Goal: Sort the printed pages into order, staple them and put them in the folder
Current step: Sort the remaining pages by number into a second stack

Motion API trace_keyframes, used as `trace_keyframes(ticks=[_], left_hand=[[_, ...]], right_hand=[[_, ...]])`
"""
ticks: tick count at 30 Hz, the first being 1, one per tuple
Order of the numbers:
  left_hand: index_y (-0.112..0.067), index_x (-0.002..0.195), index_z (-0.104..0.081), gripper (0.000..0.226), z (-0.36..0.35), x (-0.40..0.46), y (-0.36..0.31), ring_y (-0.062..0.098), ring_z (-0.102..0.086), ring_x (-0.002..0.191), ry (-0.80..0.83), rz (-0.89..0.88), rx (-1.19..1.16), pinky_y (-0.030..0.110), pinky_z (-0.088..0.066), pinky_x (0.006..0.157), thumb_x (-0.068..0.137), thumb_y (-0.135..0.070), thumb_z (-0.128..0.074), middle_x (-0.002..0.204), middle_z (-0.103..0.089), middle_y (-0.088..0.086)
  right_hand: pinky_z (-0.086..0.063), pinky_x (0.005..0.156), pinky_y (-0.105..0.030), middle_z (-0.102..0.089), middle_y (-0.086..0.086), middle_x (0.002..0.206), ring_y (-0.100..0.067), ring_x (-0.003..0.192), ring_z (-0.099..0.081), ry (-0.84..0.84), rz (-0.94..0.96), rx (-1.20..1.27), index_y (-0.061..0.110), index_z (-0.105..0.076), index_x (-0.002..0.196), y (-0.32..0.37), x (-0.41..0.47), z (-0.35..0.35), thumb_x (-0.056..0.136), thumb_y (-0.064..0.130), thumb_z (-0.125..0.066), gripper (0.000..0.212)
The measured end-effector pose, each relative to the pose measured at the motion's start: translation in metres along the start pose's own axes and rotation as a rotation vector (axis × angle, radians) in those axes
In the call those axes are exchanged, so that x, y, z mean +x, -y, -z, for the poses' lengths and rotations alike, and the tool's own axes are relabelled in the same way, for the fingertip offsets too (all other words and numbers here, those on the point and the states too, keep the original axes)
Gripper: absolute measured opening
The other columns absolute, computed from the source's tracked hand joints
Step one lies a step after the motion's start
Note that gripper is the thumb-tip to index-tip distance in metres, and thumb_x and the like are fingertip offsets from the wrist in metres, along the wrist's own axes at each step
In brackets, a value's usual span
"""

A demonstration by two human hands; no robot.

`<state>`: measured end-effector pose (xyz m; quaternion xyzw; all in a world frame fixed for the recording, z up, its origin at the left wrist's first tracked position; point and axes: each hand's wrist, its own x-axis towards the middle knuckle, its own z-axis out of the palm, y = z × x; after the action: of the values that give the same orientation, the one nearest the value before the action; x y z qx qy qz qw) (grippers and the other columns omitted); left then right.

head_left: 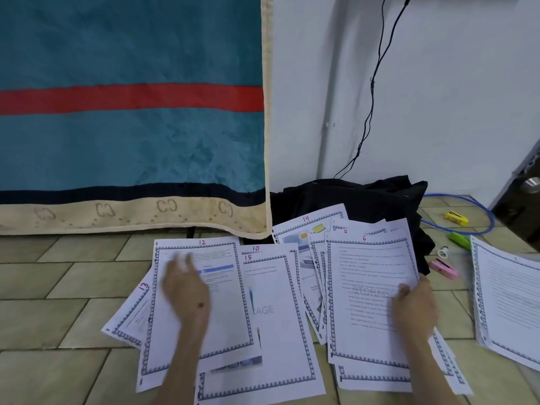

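Printed pages with hand-written red numbers lie spread on the tiled floor. Page 12 (204, 323) tops the left group, over page 13 (131, 314) and beside page 15 (274, 331). My left hand (184, 290) hovers over page 12, blurred, fingers apart, holding nothing. Page 6 (371, 299) tops a fanned bundle on the right, and my right hand (415, 308) grips its right edge, thumb on top. Page 14 (309, 229) sticks out behind. A pink stapler (444, 268) lies right of the bundle. No folder is visible.
A separate paper stack (508, 305) lies at the far right. A black bag (359, 200) sits behind the pages, by a hanging blue blanket (131, 112). Green (460, 239) and yellow (455, 218) highlighters, a blue cable (479, 213) and a dark cabinet corner (523, 200) are nearby.
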<state>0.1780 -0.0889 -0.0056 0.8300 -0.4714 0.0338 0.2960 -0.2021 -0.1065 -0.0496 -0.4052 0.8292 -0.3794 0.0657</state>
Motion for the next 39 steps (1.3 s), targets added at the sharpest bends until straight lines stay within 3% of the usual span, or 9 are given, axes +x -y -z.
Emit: trace_keyframes(ticks=[1, 3, 7, 11, 15, 22, 30, 36, 39], left_hand=[[-0.01, 0.131, -0.049, 0.038, -0.004, -0.015, -0.02, 0.029, -0.037, 0.132, 0.137, -0.098, -0.065, 0.034, -0.029, 0.107, 0.093, -0.012, -0.05, 0.147, -0.036, 0.015], [-0.023, 0.144, -0.032, 0.055, -0.019, -0.046, -0.052, 0.027, -0.012, 0.144, 0.445, -0.227, -0.06, 0.04, -0.013, 0.116, 0.095, -0.046, -0.04, 0.157, -0.012, 0.006], [-0.033, 0.149, -0.005, 0.076, -0.035, -0.055, -0.042, 0.04, 0.015, 0.142, 0.734, -0.13, 0.22, 0.06, 0.003, 0.111, 0.086, -0.069, -0.028, 0.157, 0.014, 0.01], [-0.031, 0.149, -0.004, 0.077, -0.029, -0.041, -0.019, 0.039, 0.017, 0.142, 0.731, -0.041, 0.219, 0.064, 0.002, 0.109, 0.087, -0.068, -0.029, 0.157, 0.015, 0.011], [-0.021, 0.149, -0.013, 0.074, -0.039, -0.051, -0.045, 0.032, 0.011, 0.145, 0.637, -0.223, 0.143, 0.053, 0.001, 0.115, 0.09, -0.06, -0.035, 0.158, 0.01, 0.011], [-0.012, 0.135, -0.043, 0.038, -0.059, -0.01, -0.114, 0.023, -0.044, 0.124, 0.502, -0.469, 0.08, 0.036, -0.035, 0.1, 0.098, -0.019, -0.042, 0.138, -0.048, 0.006], [-0.009, 0.124, -0.046, 0.049, -0.085, 0.04, -0.124, 0.026, -0.048, 0.119, 0.675, -0.548, 0.317, 0.035, -0.035, 0.098, 0.088, -0.039, -0.058, 0.127, -0.052, 0.009], [-0.009, 0.104, -0.06, 0.025, -0.079, 0.045, -0.142, 0.025, -0.059, 0.098, 0.62, -0.617, 0.073, 0.033, -0.044, 0.079, 0.085, -0.025, -0.064, 0.105, -0.064, 0.01], [-0.011, 0.093, -0.062, 0.009, -0.061, 0.049, -0.167, 0.024, -0.064, 0.085, 0.575, -0.579, -0.146, 0.031, -0.048, 0.073, 0.088, -0.015, -0.058, 0.092, -0.07, 0.005]], right_hand=[[-0.046, 0.087, -0.051, -0.057, -0.03, 0.115, -0.046, 0.104, -0.055, 0.004, -0.002, -0.003, -0.001, -0.042, 0.13, 0.0, 0.001, -0.001, 0.089, 0.007, -0.052, 0.043], [-0.046, 0.083, -0.05, -0.059, -0.031, 0.11, -0.046, 0.1, -0.057, 0.017, -0.009, 0.001, -0.001, -0.043, 0.127, -0.002, 0.001, -0.001, 0.089, 0.006, -0.052, 0.04], [-0.046, 0.083, -0.05, -0.06, -0.031, 0.108, -0.046, 0.098, -0.057, 0.015, 0.007, 0.012, -0.003, -0.044, 0.126, -0.006, 0.002, -0.001, 0.088, 0.003, -0.053, 0.04], [-0.045, 0.085, -0.051, -0.058, -0.031, 0.112, -0.047, 0.101, -0.057, 0.0, 0.009, 0.016, -0.003, -0.043, 0.128, -0.005, 0.001, -0.002, 0.088, 0.004, -0.052, 0.042], [-0.045, 0.083, -0.051, -0.06, -0.033, 0.107, -0.047, 0.098, -0.057, 0.01, -0.007, 0.049, -0.005, -0.044, 0.125, -0.004, 0.002, 0.0, 0.088, 0.002, -0.053, 0.038], [-0.045, 0.086, -0.049, -0.061, -0.024, 0.118, -0.045, 0.102, -0.059, 0.043, -0.08, 0.209, 0.004, -0.041, 0.129, -0.005, 0.0, 0.006, 0.09, 0.011, -0.054, 0.042], [-0.045, 0.083, -0.038, -0.065, -0.012, 0.112, -0.028, 0.091, -0.06, 0.046, -0.11, 0.418, 0.014, -0.051, 0.119, -0.002, -0.004, 0.013, 0.085, 0.014, -0.063, 0.036], [-0.049, 0.081, -0.036, -0.065, -0.01, 0.101, -0.023, 0.088, -0.059, 0.127, -0.087, 0.508, 0.007, -0.056, 0.11, -0.002, 0.004, 0.019, 0.081, 0.011, -0.071, 0.033], [-0.051, 0.063, -0.013, -0.067, -0.009, 0.092, -0.018, 0.079, -0.063, 0.245, -0.064, 0.627, 0.007, -0.062, 0.101, -0.008, 0.011, 0.029, 0.079, 0.005, -0.072, 0.024]])
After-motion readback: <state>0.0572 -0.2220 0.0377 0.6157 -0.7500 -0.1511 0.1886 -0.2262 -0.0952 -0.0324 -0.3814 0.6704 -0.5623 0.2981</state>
